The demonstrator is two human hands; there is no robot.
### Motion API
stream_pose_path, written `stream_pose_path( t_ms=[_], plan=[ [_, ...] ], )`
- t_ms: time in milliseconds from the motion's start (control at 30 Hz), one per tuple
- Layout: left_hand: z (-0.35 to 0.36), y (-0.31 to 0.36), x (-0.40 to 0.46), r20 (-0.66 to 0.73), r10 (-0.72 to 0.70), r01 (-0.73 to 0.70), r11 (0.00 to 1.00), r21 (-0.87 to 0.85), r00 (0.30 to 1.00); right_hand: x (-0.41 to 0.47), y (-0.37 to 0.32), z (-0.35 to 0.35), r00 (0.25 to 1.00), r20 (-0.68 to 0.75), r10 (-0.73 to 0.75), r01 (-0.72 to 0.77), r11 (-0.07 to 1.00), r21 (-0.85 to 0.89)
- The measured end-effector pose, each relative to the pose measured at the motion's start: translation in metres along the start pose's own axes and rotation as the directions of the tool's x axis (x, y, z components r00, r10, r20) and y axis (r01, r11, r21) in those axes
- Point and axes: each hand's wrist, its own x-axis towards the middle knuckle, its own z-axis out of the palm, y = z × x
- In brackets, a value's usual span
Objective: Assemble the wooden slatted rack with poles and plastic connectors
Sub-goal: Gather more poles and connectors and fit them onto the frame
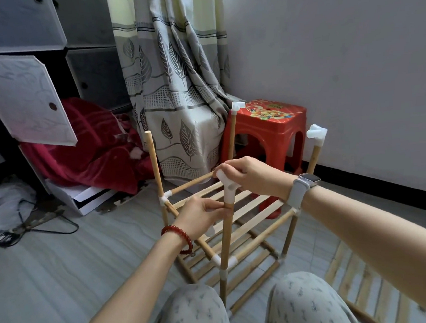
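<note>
left hand (203,214) pinches upright pole (226,239).

A home bedroom corner: leaf-print curtain (173,88), red plastic stool (268,131), cube wardrobe (23,94).

1 head view (close), looking forward and down.

Soft, dim daylight is filtering through the curtain (174,70), leaving the cabinet (19,74) side darker; shadows are lying faint on the floor (62,262), wide-angle distortion is bending the edges, and the knees (244,309) are looking slightly soft
</note>
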Motion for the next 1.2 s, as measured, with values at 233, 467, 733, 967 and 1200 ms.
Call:
stream_pose_path(
  t_ms=[233, 467, 733, 967, 1200],
  plan=[
    [0.036, 0.019, 0.014, -0.031, 0.007, -0.004, 0.997, 0.075, 0.999, -0.015, 0.027, -0.02, 0.978, -0.109, 0.175, -0.177, 0.984, -0.005],
    [0.116, 0.057, 0.051, 0.073, 0.022, -0.035, 0.981, 0.193, 0.997, -0.063, 0.078, -0.072, 0.905, -0.222, 0.364, -0.379, 0.925, -0.028],
    [0.138, 0.078, 0.074, 0.142, 0.046, -0.068, 0.985, 0.156, 0.989, -0.089, 0.093, -0.1, 0.819, -0.523, 0.236, -0.405, 0.884, -0.234],
    [0.045, 0.066, 0.074, -0.117, -0.485, 0.258, 0.636, -0.727, 0.867, -0.061, 0.031, -0.04, 0.9, -0.435, -0.028, 0.031, 1.0, -0.001],
    [-0.007, 0.048, 0.034, -0.156, -0.413, 0.06, 0.464, -0.884, 0.897, -0.009, 0.001, 0.035, 0.962, -0.274, -0.012, 0.048, 0.991, 0.128]
  ],
)
